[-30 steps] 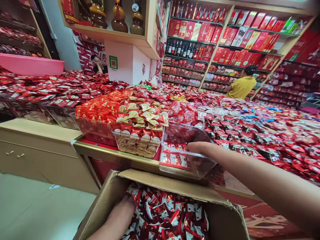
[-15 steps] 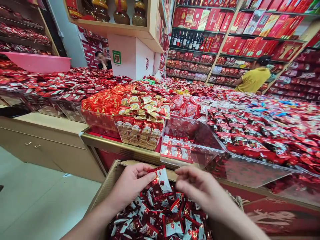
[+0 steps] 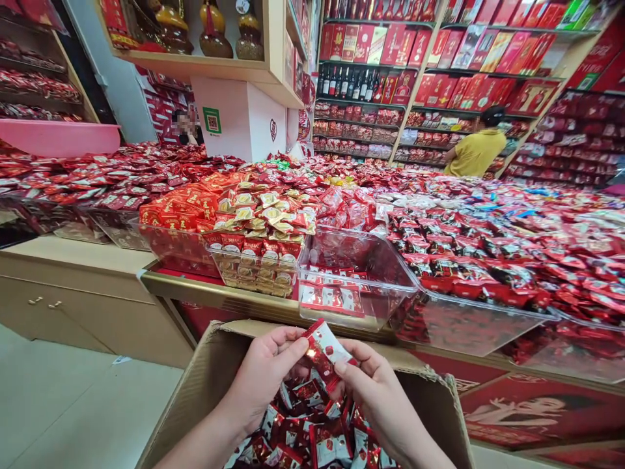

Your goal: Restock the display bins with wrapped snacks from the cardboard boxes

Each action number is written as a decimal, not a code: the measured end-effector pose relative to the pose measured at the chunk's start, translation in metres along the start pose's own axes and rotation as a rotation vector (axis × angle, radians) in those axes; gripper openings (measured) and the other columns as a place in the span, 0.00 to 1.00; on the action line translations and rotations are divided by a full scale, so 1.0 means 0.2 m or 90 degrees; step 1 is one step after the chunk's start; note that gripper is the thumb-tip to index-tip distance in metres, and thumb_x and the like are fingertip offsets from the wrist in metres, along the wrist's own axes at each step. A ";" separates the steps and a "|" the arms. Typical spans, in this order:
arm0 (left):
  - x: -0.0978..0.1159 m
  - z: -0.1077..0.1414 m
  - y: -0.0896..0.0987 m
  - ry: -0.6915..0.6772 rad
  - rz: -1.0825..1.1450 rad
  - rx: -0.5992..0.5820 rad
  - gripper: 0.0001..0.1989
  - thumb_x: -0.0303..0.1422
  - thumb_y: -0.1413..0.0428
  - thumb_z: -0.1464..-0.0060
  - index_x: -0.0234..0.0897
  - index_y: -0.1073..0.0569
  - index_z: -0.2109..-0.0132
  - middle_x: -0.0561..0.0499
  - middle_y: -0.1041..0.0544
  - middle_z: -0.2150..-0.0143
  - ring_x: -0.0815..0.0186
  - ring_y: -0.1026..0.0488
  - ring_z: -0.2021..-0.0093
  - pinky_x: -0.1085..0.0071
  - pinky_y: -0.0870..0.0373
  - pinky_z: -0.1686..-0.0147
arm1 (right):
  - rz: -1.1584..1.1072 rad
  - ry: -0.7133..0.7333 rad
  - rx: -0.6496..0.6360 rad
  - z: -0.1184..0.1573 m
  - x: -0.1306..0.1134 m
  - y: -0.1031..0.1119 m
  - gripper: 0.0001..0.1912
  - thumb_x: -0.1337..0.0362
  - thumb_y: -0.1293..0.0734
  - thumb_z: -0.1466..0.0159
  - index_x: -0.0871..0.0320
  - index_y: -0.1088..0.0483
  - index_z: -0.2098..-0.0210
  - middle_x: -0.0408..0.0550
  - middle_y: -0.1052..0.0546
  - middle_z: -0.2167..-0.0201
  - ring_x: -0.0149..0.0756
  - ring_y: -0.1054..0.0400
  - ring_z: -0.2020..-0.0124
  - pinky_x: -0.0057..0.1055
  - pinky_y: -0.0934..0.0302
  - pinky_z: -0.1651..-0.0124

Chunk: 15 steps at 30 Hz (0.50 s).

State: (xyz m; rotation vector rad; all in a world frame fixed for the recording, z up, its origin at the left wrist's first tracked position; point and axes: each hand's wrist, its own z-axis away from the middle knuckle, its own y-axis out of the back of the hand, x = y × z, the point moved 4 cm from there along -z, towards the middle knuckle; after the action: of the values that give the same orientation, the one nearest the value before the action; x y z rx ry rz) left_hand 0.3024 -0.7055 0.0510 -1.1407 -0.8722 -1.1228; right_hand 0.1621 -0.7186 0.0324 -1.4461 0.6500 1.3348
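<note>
A red and white wrapped candy packet [image 3: 326, 352] is pinched between both my hands, tilted, above an opened cardboard box [image 3: 183, 391]. My left hand [image 3: 271, 365] grips its upper left edge with thumb and fingers. On its lower right end, my right hand [image 3: 374, 384] closes thumb against fingers. Below them, the box holds many loose packets [image 3: 332, 446] of the same red and white kind. Just beyond the box stands a clear plastic bin [image 3: 361, 296], with rows of similar packets [image 3: 332, 298] lying at its bottom.
Left of that bin, another clear bin holds gold and red durian packets [image 3: 263, 221]. Bins of dark red packets [image 3: 459, 260] continue right. A pink basin [image 3: 63, 138] sits at the far left. A person in a yellow top [image 3: 476, 153] stands by the back shelves; another sits behind the pillar [image 3: 224, 133].
My right hand has moved in and taken hold of the packet's right end. The packet has turned to a steeper tilt. The camera view has shifted slightly to the right.
</note>
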 end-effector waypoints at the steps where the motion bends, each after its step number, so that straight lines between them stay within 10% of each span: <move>1: 0.00 0.00 0.00 0.002 0.021 0.001 0.09 0.33 0.46 0.53 0.33 0.30 0.64 0.51 0.26 0.69 0.74 0.33 0.72 0.78 0.34 0.72 | -0.021 0.005 0.019 0.00 0.00 0.01 0.16 0.58 0.33 0.49 0.60 0.34 0.64 0.44 0.29 0.73 0.24 0.38 0.80 0.25 0.42 0.75; 10: -0.01 0.04 0.00 -0.033 -0.125 -0.054 0.10 0.36 0.44 0.55 0.36 0.32 0.65 0.55 0.28 0.71 0.71 0.33 0.71 0.78 0.35 0.72 | 0.074 0.069 0.017 0.02 0.01 -0.02 0.14 0.55 0.35 0.47 0.59 0.35 0.68 0.44 0.32 0.75 0.29 0.38 0.74 0.26 0.38 0.74; 15: 0.22 0.11 0.02 -0.231 -0.269 -0.076 0.10 0.35 0.47 0.52 0.40 0.31 0.61 0.51 0.26 0.67 0.66 0.31 0.66 0.73 0.34 0.66 | 0.425 0.333 0.099 0.13 -0.39 0.00 0.07 0.62 0.40 0.42 0.54 0.34 0.64 0.46 0.29 0.69 0.33 0.35 0.68 0.28 0.40 0.65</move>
State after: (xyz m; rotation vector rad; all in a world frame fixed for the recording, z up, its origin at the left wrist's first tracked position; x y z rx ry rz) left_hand 0.3166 -0.6945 0.0963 -1.3197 -1.3907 -1.3444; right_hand 0.1337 -0.7129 0.1090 -1.5172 1.6531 1.3426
